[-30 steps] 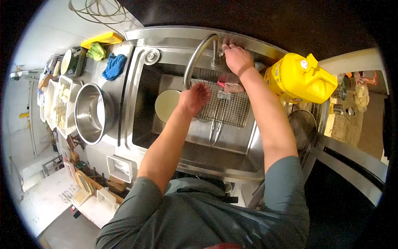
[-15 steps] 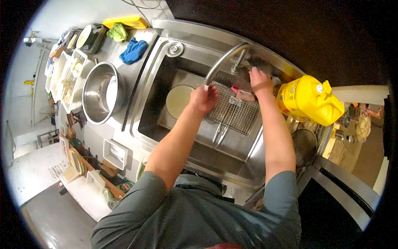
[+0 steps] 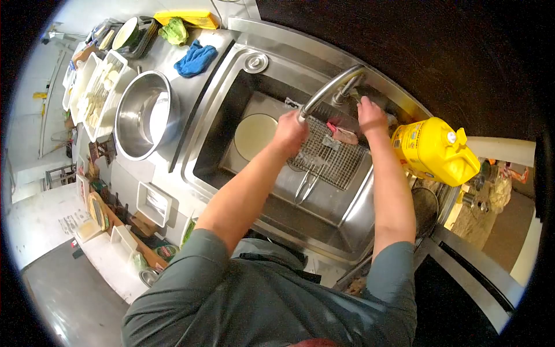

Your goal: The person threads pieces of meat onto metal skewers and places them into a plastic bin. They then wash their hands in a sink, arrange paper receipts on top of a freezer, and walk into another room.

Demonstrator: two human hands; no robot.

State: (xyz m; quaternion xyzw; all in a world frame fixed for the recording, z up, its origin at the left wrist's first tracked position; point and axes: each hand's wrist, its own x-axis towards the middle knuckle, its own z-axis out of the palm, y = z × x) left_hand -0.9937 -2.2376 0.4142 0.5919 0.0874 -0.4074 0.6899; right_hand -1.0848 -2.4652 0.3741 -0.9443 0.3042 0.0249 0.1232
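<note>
My left hand [image 3: 291,132] is at the end of the curved faucet spout [image 3: 329,87], its fingers curled in under the spout tip. My right hand [image 3: 372,115] is closed at the faucet's base, by the handle, which it mostly hides. Below them in the steel sink [image 3: 272,202] lies a wire rack [image 3: 338,170] with a pink-handled item [image 3: 346,135], a small grey scrubber [image 3: 331,143] and metal tongs [image 3: 308,184] on it. A round pale plate or board [image 3: 255,136] rests left of the rack.
A yellow jug [image 3: 433,151] stands at the sink's right edge. Left of the sink are a large steel bowl [image 3: 124,118], a blue cloth [image 3: 196,59], a lettuce [image 3: 174,31] and white trays of food [image 3: 104,95]. A drain strainer [image 3: 255,62] sits on the back left corner.
My left hand has closed in around the spout tip, its fingers less spread than before. My right hand stays by the handle. The whole view has shifted slightly.
</note>
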